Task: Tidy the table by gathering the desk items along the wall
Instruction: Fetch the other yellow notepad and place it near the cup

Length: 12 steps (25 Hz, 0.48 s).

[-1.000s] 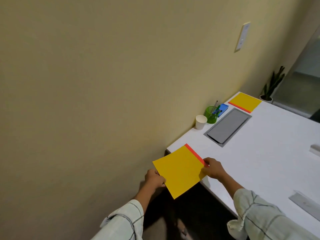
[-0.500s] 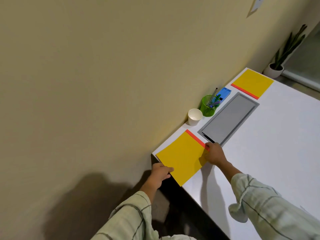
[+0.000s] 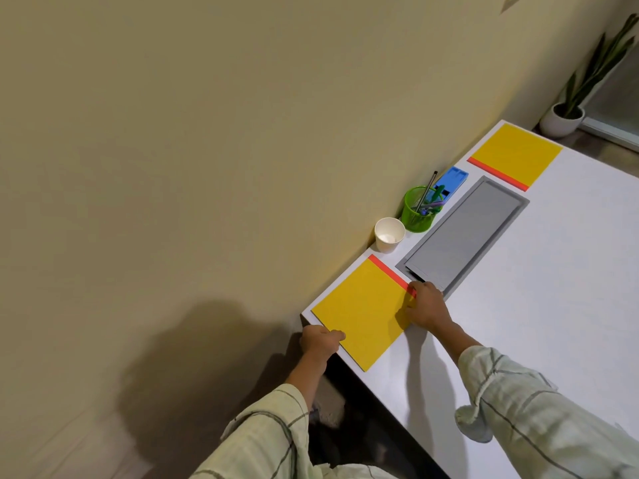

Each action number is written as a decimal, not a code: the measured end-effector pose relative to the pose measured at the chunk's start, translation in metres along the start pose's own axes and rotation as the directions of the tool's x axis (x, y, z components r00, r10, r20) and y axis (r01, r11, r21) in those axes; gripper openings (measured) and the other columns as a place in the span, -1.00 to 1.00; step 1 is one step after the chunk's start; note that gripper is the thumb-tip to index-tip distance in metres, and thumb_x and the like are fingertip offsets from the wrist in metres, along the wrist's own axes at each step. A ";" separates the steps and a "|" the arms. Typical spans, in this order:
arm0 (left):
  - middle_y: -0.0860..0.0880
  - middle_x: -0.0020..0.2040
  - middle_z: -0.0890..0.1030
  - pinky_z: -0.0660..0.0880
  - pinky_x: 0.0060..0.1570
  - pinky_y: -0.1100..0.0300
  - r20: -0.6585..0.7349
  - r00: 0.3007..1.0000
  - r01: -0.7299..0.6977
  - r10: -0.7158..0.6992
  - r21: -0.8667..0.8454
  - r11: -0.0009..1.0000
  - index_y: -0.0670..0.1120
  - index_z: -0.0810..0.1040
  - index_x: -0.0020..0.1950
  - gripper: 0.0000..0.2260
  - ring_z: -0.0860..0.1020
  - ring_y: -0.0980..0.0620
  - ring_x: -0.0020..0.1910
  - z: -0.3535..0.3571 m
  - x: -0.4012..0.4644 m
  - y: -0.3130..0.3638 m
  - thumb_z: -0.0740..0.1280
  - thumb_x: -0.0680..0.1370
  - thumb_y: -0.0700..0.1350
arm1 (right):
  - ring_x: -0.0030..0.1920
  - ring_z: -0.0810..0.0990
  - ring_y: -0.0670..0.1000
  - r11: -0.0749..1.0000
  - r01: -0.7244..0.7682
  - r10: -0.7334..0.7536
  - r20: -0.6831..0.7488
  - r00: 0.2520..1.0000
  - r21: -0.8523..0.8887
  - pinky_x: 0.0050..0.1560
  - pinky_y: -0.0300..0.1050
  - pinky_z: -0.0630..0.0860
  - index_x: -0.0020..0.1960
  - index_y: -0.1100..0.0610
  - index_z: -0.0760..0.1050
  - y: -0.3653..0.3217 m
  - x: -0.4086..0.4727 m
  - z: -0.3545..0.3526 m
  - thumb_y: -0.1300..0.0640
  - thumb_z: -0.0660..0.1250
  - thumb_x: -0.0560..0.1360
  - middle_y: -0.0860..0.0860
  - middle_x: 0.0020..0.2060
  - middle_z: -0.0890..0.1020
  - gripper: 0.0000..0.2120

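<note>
A yellow pad with a red strip (image 3: 363,309) lies flat on the near corner of the white table (image 3: 553,305), its long side along the wall. My left hand (image 3: 320,342) pinches its near-left corner at the table edge. My right hand (image 3: 427,307) holds its right corner by the red strip. Further along the wall stand a white paper cup (image 3: 389,234), a green mesh pen holder (image 3: 418,214) with pens, a blue box (image 3: 449,181) and a second yellow pad (image 3: 515,155).
A grey rectangular panel (image 3: 463,236) sits flush in the table beside the cup and pen holder. A potted plant (image 3: 567,115) stands on the floor beyond the table's far corner. The beige wall runs along the table's left side.
The yellow pad has gone from held in the air off the table corner to lying flat on the corner against the wall. Both hands moved forward with it.
</note>
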<state>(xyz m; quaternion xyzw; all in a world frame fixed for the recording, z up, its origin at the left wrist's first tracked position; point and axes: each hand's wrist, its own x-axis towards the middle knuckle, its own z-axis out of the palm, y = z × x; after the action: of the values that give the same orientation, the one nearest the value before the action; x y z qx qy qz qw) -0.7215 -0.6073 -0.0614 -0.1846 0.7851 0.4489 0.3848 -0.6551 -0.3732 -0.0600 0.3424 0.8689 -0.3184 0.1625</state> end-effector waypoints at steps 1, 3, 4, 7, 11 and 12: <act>-0.14 -0.35 0.34 0.25 -0.21 0.02 0.000 1.000 0.013 -0.013 -0.014 1.000 -0.14 0.25 -0.45 -0.57 0.30 -0.06 -0.23 0.000 0.002 0.002 0.46 0.42 -0.37 | 0.26 0.43 0.23 1.000 0.000 0.000 0.004 1.000 -0.014 0.17 0.04 0.45 0.37 0.20 0.39 -0.001 -0.001 0.001 0.23 0.43 0.40 0.21 0.26 0.45 -0.44; -0.14 -0.34 0.41 0.38 -0.23 0.02 -0.036 0.998 0.053 -0.053 0.017 0.998 -0.18 0.35 -0.38 -0.69 0.38 -0.04 -0.27 -0.002 0.001 0.007 0.46 0.41 -0.34 | 0.30 0.39 0.23 0.999 0.003 -0.002 0.007 1.000 -0.041 0.21 0.06 0.44 0.38 0.20 0.37 -0.001 -0.002 0.004 0.19 0.44 0.40 0.20 0.28 0.44 -0.42; -0.16 -0.30 0.49 0.51 -0.19 0.01 -0.062 0.995 0.075 -0.073 0.030 0.997 -0.20 0.43 -0.31 -0.79 0.46 -0.03 -0.27 -0.003 0.002 0.007 0.46 0.39 -0.30 | 0.32 0.37 0.22 0.999 0.003 -0.003 0.006 1.000 -0.049 0.22 0.06 0.43 0.39 0.20 0.37 -0.001 -0.003 0.006 0.19 0.44 0.40 0.19 0.28 0.44 -0.42; -0.15 -0.25 0.55 0.59 -0.12 0.04 -0.073 0.992 0.100 -0.099 0.009 0.995 -0.19 0.49 -0.26 -0.85 0.54 -0.03 -0.26 -0.005 -0.003 0.008 0.46 0.36 -0.27 | 0.35 0.34 0.23 0.997 0.007 -0.006 0.009 1.000 -0.083 0.25 0.08 0.43 0.41 0.19 0.35 0.000 -0.006 0.009 0.16 0.45 0.40 0.18 0.30 0.42 -0.39; -0.04 -0.50 0.29 0.27 -0.30 0.10 -0.120 0.992 0.050 -0.036 0.121 0.991 -0.13 0.24 -0.48 -0.55 0.22 0.02 -0.47 -0.001 -0.006 0.006 0.49 0.39 -0.26 | 0.39 0.31 0.24 0.994 0.014 -0.013 0.015 1.000 -0.107 0.27 0.11 0.44 0.44 0.18 0.31 0.000 -0.008 0.011 0.13 0.48 0.39 0.19 0.35 0.39 -0.32; -0.04 -0.51 0.29 0.26 -0.30 0.11 -0.118 0.992 0.052 -0.036 0.139 0.989 -0.13 0.24 -0.48 -0.55 0.21 0.03 -0.47 -0.001 -0.007 0.005 0.49 0.40 -0.26 | 0.41 0.30 0.24 0.993 0.016 -0.014 0.017 1.000 -0.117 0.28 0.12 0.44 0.45 0.18 0.29 0.000 -0.008 0.011 0.12 0.49 0.39 0.18 0.37 0.38 -0.29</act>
<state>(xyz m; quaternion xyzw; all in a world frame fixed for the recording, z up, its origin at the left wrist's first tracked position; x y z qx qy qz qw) -0.7209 -0.6053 -0.0531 -0.1998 0.8317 0.3719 0.3607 -0.6482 -0.3846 -0.0643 0.3232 0.8871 -0.2711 0.1871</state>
